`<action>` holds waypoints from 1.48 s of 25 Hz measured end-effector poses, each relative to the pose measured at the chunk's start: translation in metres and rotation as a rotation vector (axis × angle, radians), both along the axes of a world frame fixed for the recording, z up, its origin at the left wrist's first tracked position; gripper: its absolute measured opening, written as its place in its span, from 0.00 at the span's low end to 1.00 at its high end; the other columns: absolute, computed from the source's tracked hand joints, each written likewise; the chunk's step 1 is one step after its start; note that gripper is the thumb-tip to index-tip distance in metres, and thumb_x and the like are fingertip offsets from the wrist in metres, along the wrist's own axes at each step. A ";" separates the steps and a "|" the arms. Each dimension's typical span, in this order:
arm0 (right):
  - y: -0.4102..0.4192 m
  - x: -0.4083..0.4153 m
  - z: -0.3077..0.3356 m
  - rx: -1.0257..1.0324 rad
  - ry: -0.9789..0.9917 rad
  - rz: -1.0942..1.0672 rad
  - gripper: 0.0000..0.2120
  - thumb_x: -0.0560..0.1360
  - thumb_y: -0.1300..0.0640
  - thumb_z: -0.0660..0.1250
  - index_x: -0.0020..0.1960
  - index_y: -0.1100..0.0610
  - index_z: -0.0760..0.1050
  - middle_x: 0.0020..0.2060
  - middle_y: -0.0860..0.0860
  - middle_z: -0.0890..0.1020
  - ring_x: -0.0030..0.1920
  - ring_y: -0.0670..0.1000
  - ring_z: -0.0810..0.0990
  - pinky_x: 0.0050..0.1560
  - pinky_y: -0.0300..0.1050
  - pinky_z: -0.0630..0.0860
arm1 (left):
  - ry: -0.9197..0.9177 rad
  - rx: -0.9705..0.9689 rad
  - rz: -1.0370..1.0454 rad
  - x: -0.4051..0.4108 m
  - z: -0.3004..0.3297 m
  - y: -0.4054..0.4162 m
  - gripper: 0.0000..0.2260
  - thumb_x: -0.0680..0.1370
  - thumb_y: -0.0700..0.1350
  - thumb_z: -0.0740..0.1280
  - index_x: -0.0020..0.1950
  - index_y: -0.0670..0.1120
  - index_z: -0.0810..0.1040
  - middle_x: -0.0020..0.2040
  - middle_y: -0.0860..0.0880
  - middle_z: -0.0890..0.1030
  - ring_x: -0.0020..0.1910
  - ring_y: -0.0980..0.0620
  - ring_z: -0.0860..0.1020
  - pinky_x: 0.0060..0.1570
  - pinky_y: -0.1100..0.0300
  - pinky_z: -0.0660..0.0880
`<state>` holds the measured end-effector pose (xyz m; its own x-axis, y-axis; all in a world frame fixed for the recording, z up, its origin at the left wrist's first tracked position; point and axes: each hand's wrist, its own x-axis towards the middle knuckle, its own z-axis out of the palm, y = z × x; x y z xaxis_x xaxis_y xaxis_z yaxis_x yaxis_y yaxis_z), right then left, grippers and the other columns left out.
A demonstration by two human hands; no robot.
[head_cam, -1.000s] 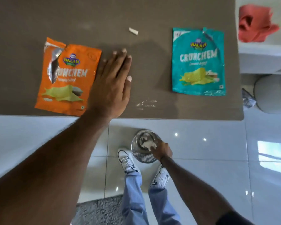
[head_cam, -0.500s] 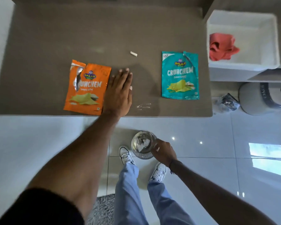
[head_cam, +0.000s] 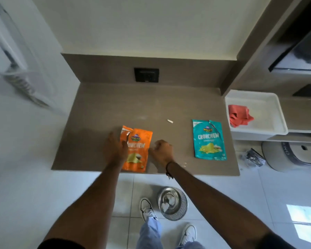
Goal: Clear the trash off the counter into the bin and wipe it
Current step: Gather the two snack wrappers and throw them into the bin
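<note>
1. Orange snack packet (head_cam: 137, 151) lay flat near the front edge of the brown counter (head_cam: 97, 108), torn at its top corner, so it read as trash to clear.
2. Left hand (head_cam: 115, 150) lay spread on the packet's left edge, fingers apart, probably pinning or gathering it; no closed grasp showed.
3. Right hand (head_cam: 161, 152) sat just right of the packet, curled into a loose fist on the counter; something pale showed at the knuckles, but whether it held anything could not be told.
4. Teal snack packet (head_cam: 209, 140) lay well apart to the right, untouched; a small white scrap (head_cam: 170, 121) lay between the packets, farther back.
5. Steel bin (head_cam: 172, 203) stood on the floor below the counter edge, beside the person's shoes, handy for dropping; white scraps lay inside.
6. Red cloth (head_cam: 240, 117) waited in the white tray (head_cam: 276, 105) at right, likely for wiping.
7. Count: two packets, one scrap, one bin, one cloth, one tray, two hands.
</note>
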<state>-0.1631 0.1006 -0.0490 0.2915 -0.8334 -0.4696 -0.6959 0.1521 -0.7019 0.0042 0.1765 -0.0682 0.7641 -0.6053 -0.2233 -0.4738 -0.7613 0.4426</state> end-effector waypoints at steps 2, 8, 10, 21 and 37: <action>-0.004 0.025 -0.003 0.078 0.043 -0.069 0.12 0.66 0.54 0.74 0.48 0.56 0.80 0.42 0.54 0.83 0.44 0.57 0.81 0.49 0.48 0.81 | 0.196 -0.034 -0.055 0.017 -0.004 0.004 0.16 0.76 0.44 0.69 0.59 0.36 0.81 0.58 0.34 0.84 0.60 0.35 0.82 0.62 0.46 0.77; -0.017 0.038 -0.003 0.459 -0.222 -0.244 0.09 0.70 0.71 0.73 0.45 0.61 0.77 0.37 0.59 0.80 0.36 0.55 0.78 0.44 0.47 0.76 | 0.932 -0.227 0.171 0.021 0.000 -0.009 0.13 0.80 0.35 0.67 0.64 0.39 0.81 0.53 0.37 0.84 0.52 0.41 0.83 0.55 0.47 0.79; -0.029 0.025 0.013 0.501 -0.309 -0.280 0.10 0.71 0.70 0.75 0.47 0.61 0.76 0.32 0.55 0.81 0.27 0.48 0.79 0.32 0.37 0.76 | 1.120 -0.266 0.179 0.012 0.013 -0.028 0.12 0.81 0.36 0.66 0.64 0.40 0.81 0.49 0.41 0.87 0.44 0.45 0.86 0.49 0.53 0.83; -0.149 -0.170 0.028 0.342 -0.361 -0.333 0.16 0.75 0.62 0.74 0.63 0.61 0.80 0.59 0.61 0.85 0.52 0.57 0.86 0.57 0.56 0.83 | 1.126 -0.228 -0.065 -0.158 0.039 -0.173 0.13 0.78 0.42 0.73 0.63 0.43 0.83 0.59 0.40 0.87 0.58 0.40 0.86 0.61 0.47 0.81; -0.196 -0.237 -0.022 0.295 -0.095 -0.254 0.19 0.73 0.63 0.70 0.63 0.62 0.80 0.55 0.59 0.86 0.53 0.60 0.85 0.56 0.55 0.83 | 0.565 -0.145 -0.123 -0.260 -0.002 -0.179 0.18 0.72 0.41 0.78 0.61 0.47 0.83 0.61 0.43 0.86 0.58 0.44 0.85 0.58 0.47 0.83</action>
